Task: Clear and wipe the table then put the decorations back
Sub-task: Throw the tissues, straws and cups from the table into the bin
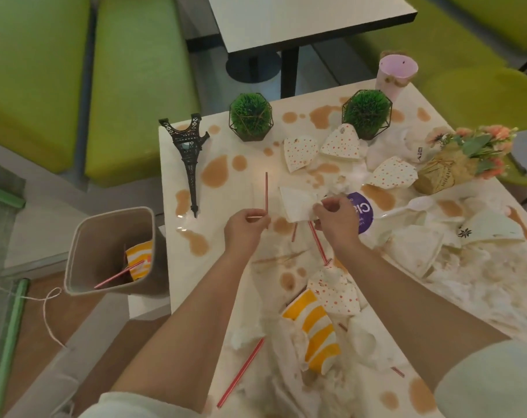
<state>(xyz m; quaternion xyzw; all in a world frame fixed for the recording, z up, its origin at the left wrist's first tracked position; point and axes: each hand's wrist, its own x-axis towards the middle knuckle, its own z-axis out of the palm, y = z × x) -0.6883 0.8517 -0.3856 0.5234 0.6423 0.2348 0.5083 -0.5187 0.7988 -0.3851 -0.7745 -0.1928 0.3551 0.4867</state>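
A yellow-striped cup (313,333) lies crushed nearest on the stained worktop (226,188). The left hand (245,229) pinches a red straw (266,191); the right hand (337,220) grips a flattened white cup (295,203). Beside the worktop a bin (111,251) holds another striped cup and a straw. A purple lid (361,209) bears unreadable writing. Farther off stand a tower model (189,155), two caged plants (250,116), and green benches (135,79).

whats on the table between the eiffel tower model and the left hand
In the head view, between the Eiffel tower model and the left hand there is only tabletop with tan spill patches and the straw the hand pinches.
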